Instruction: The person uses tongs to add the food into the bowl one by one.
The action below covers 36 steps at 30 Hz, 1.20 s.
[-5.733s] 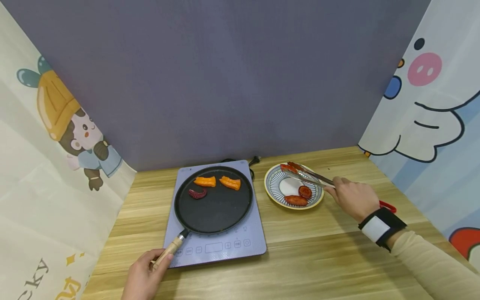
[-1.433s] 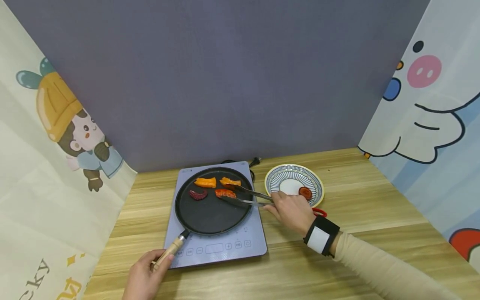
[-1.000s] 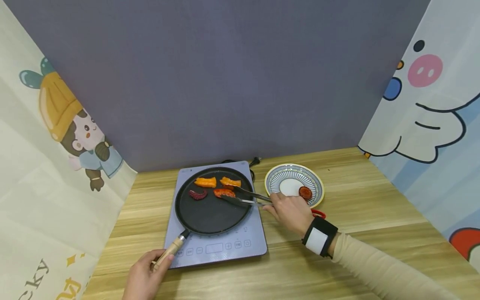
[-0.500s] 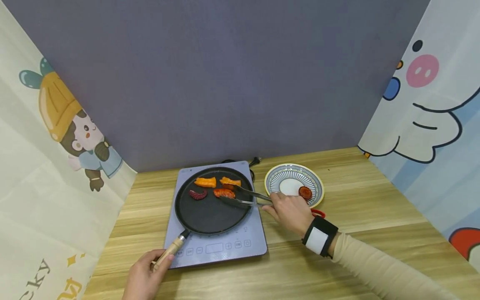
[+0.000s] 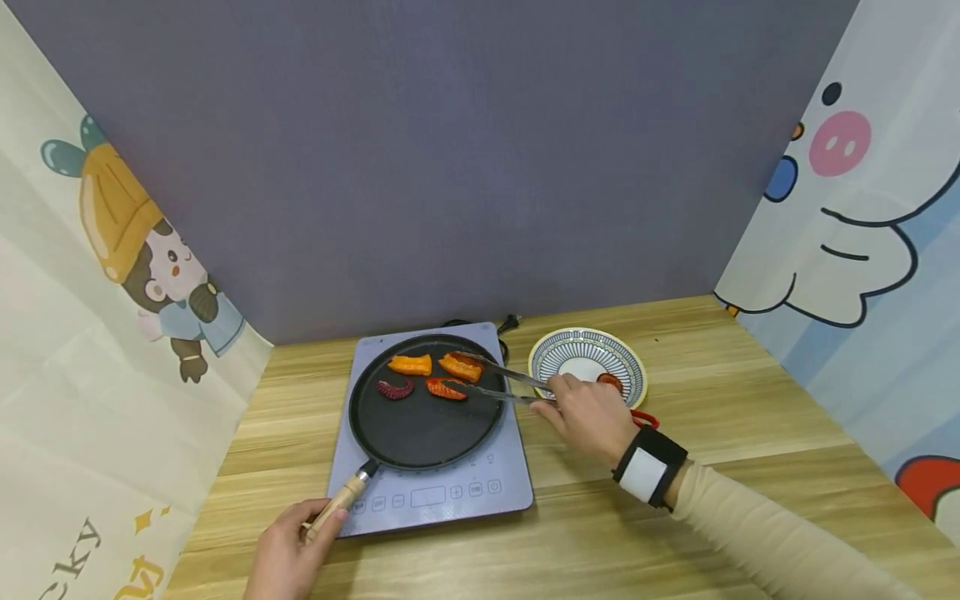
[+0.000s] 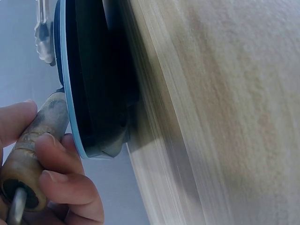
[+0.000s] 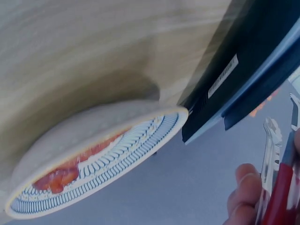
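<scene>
My left hand (image 5: 292, 546) grips the wooden handle (image 5: 347, 493) of a flat black frying pan (image 5: 427, 429). In my right hand (image 5: 596, 417) are metal tongs (image 5: 510, 397) with red on the handle, their arms spread over the pan's right side. One tong tip overlaps the right-hand orange food piece (image 5: 457, 369); the other is right at a red, ridged food piece (image 5: 446, 389) lying in the pan. A second orange piece (image 5: 410, 364) and a purple octopus tentacle (image 5: 395, 389) lie to the left. My right hand partly covers the patterned plate (image 5: 547, 362), which holds red food (image 7: 65, 176).
Under the pan is a grey induction cooktop (image 5: 495, 492) with touch buttons along its front. Its black cord and plug (image 5: 512, 322) lie behind it. A grey wall (image 5: 480, 167) closes off the back of the wooden table (image 5: 600, 517), with printed cloths at both sides.
The tongs have gone from the plate to the pan, and the red ridged piece they gripped now lies there. Lately their arms spread and shifted slightly. My left hand stays on the handle.
</scene>
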Motion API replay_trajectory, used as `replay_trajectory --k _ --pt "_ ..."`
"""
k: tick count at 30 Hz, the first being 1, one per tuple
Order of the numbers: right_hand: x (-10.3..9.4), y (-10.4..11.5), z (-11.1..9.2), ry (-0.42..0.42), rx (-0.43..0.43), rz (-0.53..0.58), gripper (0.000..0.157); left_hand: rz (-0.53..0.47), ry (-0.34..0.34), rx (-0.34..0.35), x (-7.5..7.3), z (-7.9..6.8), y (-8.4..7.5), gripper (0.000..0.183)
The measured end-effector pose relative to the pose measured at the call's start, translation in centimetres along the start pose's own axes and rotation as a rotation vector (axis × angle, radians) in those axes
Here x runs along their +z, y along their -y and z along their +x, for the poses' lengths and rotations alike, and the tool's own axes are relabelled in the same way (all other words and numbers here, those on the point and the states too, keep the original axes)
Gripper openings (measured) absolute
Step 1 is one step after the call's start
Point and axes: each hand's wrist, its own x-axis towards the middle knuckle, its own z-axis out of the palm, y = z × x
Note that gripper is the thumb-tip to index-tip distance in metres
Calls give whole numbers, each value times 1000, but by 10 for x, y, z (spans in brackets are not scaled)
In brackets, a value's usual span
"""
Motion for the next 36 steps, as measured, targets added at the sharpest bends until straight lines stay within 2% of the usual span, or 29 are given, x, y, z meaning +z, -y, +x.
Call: replay_trajectory --k 12,17,26,36 --pt "-6 -16 2 -9 52 -21 42 0 4 -4 0 1 2 23" --pt "-6 -22 -4 3 71 -20 42 2 25 -16 -1 2 0 26" --pt "-12 -34 -17 56 140 6 42 8 18 -10 -1 2 0 25" --pt "-20 -50 -30 64 203 -12 41 9 29 -24 -2 2 -2 26"
